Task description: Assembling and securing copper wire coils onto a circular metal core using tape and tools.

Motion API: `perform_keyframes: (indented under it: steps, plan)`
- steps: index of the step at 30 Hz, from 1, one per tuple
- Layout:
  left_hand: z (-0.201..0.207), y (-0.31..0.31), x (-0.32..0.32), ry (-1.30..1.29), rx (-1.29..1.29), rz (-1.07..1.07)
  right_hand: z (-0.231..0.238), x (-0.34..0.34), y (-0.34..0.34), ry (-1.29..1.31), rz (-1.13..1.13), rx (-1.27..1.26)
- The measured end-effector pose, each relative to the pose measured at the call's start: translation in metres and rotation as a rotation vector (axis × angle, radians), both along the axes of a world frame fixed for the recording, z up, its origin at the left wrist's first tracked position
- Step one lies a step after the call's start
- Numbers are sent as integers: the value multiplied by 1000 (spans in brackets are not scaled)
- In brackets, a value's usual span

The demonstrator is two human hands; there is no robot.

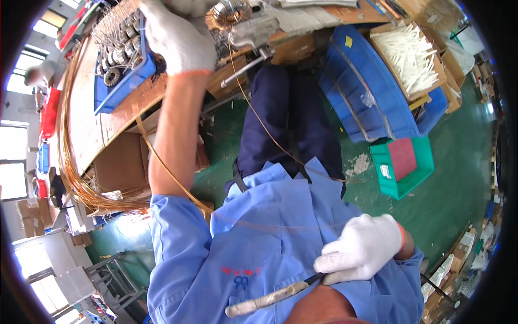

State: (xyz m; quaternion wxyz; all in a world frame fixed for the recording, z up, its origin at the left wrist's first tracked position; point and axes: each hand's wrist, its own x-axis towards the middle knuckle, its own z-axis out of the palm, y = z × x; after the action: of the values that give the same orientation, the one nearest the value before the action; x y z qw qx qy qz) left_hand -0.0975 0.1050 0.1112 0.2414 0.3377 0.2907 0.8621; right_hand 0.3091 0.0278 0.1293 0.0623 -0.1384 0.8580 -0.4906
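Head view — right hand [359,251], lower right, grips a taped tool [264,301]; left hand [181,46], upper left, grip unclear. Likely winding wire [264,126] onto coil [231,15] — next needs even tension.

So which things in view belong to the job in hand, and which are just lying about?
Likely the job:
copper-wound ring beside the left hand
metal fixture by the ring
copper strand crossing the lap
wrapped-handle tool in the right hand

Probably just lying about:
green bin
large blue bin
white strips
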Motion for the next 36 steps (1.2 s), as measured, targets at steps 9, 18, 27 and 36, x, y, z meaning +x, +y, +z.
perform_keyframes:
  steps: [9, 18, 27, 36]
  plan:
    - [-12, 130, -100, -427, -269, -21, -63, -176, 91, -240, -945, -1221]
    - [-14, 124, -133, -375, -372, -187, -52, -155, 107, -295, -990, -685]
    - [-35, -34, 3, 1297, -602, 826, -50, -11, 1, -219, -765, -454]
    - [43, 57, -21, -97, -279, -18, -29, -63, 31, 41, -250, -427]
